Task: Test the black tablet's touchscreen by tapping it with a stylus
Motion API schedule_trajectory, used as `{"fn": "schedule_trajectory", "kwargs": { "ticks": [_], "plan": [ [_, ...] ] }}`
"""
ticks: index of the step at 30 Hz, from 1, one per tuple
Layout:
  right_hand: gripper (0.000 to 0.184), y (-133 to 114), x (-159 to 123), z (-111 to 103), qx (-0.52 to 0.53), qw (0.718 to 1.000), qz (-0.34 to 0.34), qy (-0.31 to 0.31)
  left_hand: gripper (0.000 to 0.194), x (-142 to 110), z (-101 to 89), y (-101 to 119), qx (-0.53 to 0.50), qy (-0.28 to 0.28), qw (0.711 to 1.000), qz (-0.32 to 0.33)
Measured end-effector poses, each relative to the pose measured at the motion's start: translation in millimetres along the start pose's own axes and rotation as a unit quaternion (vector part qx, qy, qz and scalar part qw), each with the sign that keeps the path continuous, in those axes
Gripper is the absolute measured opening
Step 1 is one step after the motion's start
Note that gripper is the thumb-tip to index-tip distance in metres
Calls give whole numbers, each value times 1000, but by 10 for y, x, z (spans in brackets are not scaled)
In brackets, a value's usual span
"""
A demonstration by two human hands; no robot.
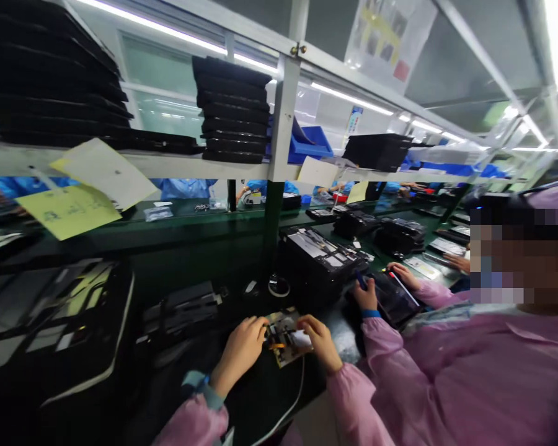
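The left hand (pixel 240 352) and right hand (pixel 320 341) grip a small circuit board (pixel 286 337) between their curled fingers. A white cable (pixel 294 396) trails below the right fingers, seemingly from the board. Beyond the fingertips stands a black tray stack (pixel 320 260).

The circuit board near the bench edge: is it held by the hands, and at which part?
Yes. The left hand grips the circuit board at its left edge, the right hand at its right edge.

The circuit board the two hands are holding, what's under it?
Under the circuit board lies the dark bench top. The left hand and right hand grip its ends; the board hides whatever lies directly beneath it.
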State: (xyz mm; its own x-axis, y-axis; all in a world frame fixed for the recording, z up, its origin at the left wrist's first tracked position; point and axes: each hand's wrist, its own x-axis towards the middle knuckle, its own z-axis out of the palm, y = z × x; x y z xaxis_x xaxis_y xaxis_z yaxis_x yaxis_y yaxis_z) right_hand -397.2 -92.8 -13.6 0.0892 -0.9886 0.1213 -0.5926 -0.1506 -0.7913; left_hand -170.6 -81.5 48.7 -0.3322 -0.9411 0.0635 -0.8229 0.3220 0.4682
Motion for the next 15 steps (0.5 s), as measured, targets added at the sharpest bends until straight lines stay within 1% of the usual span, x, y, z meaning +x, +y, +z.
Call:
{"fn": "schedule_trajectory", "kwargs": {
  "ticks": [2, 5, 8, 11, 13, 15],
  "plan": [
    [37, -1, 179, 67, -36, 999, -1, -24, 41, 97, 42, -65, 33, 1, 999, -3],
    [28, -95, 326, 235, -102, 992, -9, -68, 35, 168, 199, -153, 51, -3, 999, -16],
    [27, -227, 321, 355, -165, 982, -7, -92, 36, 157, 320, -217, 58, -10, 998, -15],
    [25, -324, 251, 413, -216, 969, 2, -118, 37, 138, 367, -266, 54, -21, 998, -10],
    [23, -369, 219, 446, -246, 960, 21, -134, 35, 141, 384, -290, 49, -25, 998, -13],
    [25, -409, 216, 482, -276, 949, 49, -142, 35, 153, 401, -304, 44, -28, 998, -21]
  ]
}}
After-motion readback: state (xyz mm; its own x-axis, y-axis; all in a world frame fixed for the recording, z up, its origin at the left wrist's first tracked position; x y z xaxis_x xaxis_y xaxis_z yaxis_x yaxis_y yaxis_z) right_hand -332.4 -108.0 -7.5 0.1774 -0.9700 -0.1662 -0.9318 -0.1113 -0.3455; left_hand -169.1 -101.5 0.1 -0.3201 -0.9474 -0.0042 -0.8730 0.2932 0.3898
